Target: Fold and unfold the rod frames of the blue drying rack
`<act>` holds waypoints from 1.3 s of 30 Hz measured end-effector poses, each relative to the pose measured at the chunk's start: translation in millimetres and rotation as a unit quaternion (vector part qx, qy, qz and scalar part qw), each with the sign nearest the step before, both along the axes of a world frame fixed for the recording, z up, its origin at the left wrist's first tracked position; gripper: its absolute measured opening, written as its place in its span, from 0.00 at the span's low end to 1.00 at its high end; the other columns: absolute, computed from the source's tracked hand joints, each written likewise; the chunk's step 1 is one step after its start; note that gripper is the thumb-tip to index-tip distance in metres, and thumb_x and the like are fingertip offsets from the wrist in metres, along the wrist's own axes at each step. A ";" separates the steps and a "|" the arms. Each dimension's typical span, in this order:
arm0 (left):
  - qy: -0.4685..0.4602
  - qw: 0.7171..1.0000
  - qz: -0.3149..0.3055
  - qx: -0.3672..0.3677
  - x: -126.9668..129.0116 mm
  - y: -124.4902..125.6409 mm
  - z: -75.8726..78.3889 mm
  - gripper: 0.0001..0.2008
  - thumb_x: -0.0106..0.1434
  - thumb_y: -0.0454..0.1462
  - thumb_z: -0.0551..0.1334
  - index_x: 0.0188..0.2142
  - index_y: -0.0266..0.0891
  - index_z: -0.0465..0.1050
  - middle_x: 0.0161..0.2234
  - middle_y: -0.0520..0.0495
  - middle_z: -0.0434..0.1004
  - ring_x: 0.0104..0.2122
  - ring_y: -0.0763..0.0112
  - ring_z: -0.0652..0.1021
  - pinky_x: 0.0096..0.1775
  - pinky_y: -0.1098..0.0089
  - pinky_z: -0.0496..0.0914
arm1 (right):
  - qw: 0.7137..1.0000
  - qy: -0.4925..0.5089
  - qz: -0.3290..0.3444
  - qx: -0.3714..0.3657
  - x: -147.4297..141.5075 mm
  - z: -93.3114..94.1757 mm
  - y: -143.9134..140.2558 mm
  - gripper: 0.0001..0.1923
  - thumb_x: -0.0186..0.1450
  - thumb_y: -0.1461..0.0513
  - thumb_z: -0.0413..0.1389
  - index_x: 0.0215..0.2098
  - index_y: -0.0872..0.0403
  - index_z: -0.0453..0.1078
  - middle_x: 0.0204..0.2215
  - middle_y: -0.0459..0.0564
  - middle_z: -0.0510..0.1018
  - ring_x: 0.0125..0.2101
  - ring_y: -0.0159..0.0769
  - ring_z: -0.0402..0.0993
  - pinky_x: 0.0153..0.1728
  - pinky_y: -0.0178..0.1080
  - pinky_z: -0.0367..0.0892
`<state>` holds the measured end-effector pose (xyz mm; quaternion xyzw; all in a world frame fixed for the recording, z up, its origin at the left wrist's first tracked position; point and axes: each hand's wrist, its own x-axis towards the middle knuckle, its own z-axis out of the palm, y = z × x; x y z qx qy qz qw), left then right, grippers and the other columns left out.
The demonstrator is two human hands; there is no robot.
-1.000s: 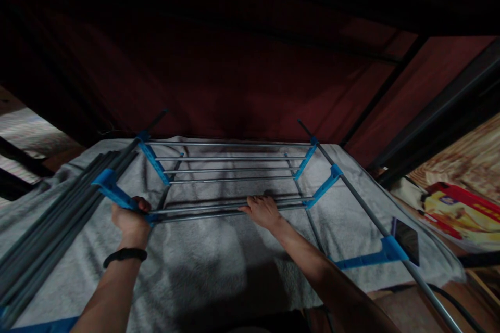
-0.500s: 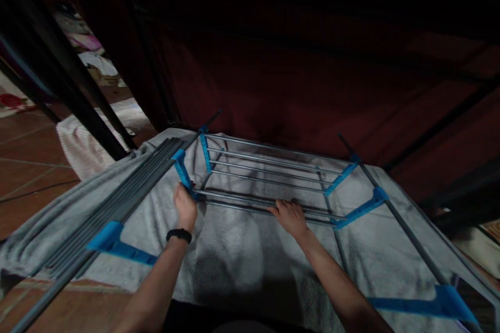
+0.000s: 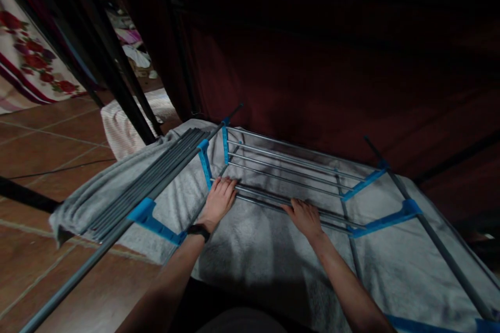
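Observation:
A metal drying rack (image 3: pixel 289 166) with silver rods and blue plastic brackets lies flat on a grey towel (image 3: pixel 258 255) spread on the floor. My left hand (image 3: pixel 219 200) rests with fingers spread on the near rods, beside a blue bracket (image 3: pixel 204 164); a black band sits on that wrist. My right hand (image 3: pixel 307 218) lies on the same near rods further right, fingers curled over them. A bundle of dark grey rods (image 3: pixel 156 177) lies along the left side of the towel.
Brown floor tiles (image 3: pixel 47 140) extend left. A white cloth (image 3: pixel 125 125) lies behind dark metal posts (image 3: pixel 117 83). A flowered fabric (image 3: pixel 27 62) hangs at far left. A dark red panel (image 3: pixel 312 73) rises behind the rack. A long grey pole (image 3: pixel 437 244) runs along the right.
The view has swung left, showing tiles and flowered fabric. My left hand has let go of the blue bracket and now lies flat on the near rods. My right hand stays on the rods.

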<state>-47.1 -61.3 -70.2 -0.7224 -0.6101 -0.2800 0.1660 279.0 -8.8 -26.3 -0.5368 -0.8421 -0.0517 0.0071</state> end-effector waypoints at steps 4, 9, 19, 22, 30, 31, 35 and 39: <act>0.045 0.995 -0.012 -0.083 -2.7 13.4 12.1 0.14 0.75 0.38 0.54 0.51 0.37 0.76 0.44 0.37 0.79 0.48 0.53 0.77 0.57 0.53 0.67 | 1.000 0.003 0.003 0.003 0.3 -0.8 -0.3 0.25 0.78 0.45 0.44 0.44 0.52 0.76 0.41 0.54 0.86 0.42 0.43 0.83 0.38 0.40 0.66; 0.061 0.990 0.002 -0.129 -3.5 17.3 19.5 0.10 0.74 0.37 0.55 0.43 0.38 0.75 0.40 0.38 0.77 0.46 0.54 0.75 0.52 0.55 0.67 | 1.000 -0.009 0.003 -0.010 -0.3 0.9 1.2 0.24 0.78 0.46 0.45 0.44 0.52 0.76 0.40 0.55 0.86 0.41 0.43 0.83 0.39 0.40 0.66; 0.059 0.989 -0.001 -0.138 -2.4 17.0 21.6 0.09 0.74 0.36 0.56 0.42 0.38 0.74 0.40 0.38 0.76 0.46 0.53 0.74 0.50 0.56 0.65 | 1.000 -0.007 0.002 -0.027 -0.9 2.7 1.5 0.25 0.78 0.45 0.44 0.41 0.51 0.75 0.39 0.54 0.86 0.41 0.43 0.83 0.39 0.40 0.65; 0.058 0.989 0.004 -0.132 -2.3 17.1 21.4 0.08 0.73 0.36 0.57 0.41 0.39 0.75 0.40 0.39 0.77 0.46 0.53 0.74 0.50 0.56 0.65 | 1.000 0.024 0.001 -0.013 0.2 -0.3 -0.3 0.24 0.78 0.45 0.44 0.41 0.51 0.74 0.39 0.54 0.85 0.41 0.43 0.81 0.40 0.40 0.65; 0.063 0.989 0.002 -0.133 -1.0 16.2 25.4 0.09 0.73 0.36 0.56 0.42 0.38 0.75 0.40 0.37 0.78 0.45 0.52 0.75 0.50 0.55 0.66 | 0.975 0.189 0.032 0.114 32.0 -28.0 -21.3 0.21 0.77 0.53 0.44 0.61 0.53 0.68 0.57 0.62 0.76 0.57 0.50 0.71 0.58 0.51 0.63; 0.062 0.989 0.004 -0.133 -0.7 16.0 25.6 0.09 0.73 0.36 0.56 0.42 0.38 0.75 0.40 0.37 0.78 0.45 0.52 0.75 0.50 0.54 0.66 | 0.967 0.214 0.005 0.141 42.2 -34.4 -26.5 0.22 0.77 0.54 0.44 0.62 0.54 0.67 0.58 0.63 0.75 0.58 0.51 0.70 0.58 0.52 0.64; 0.047 0.990 0.007 -0.133 -1.0 15.4 25.0 0.09 0.73 0.36 0.55 0.42 0.39 0.74 0.41 0.38 0.78 0.45 0.52 0.76 0.51 0.53 0.67 | 0.935 0.265 -0.088 0.218 98.7 -62.9 -45.7 0.25 0.74 0.53 0.45 0.63 0.57 0.65 0.58 0.67 0.72 0.60 0.57 0.67 0.58 0.59 0.65; 0.006 0.992 -0.007 -0.128 -3.5 15.9 26.3 0.09 0.73 0.37 0.54 0.40 0.41 0.72 0.39 0.40 0.77 0.45 0.52 0.77 0.51 0.53 0.67 | 0.888 0.333 -0.198 0.248 154.5 -84.9 -53.3 0.27 0.70 0.51 0.48 0.63 0.54 0.63 0.55 0.69 0.72 0.59 0.61 0.67 0.57 0.63 0.65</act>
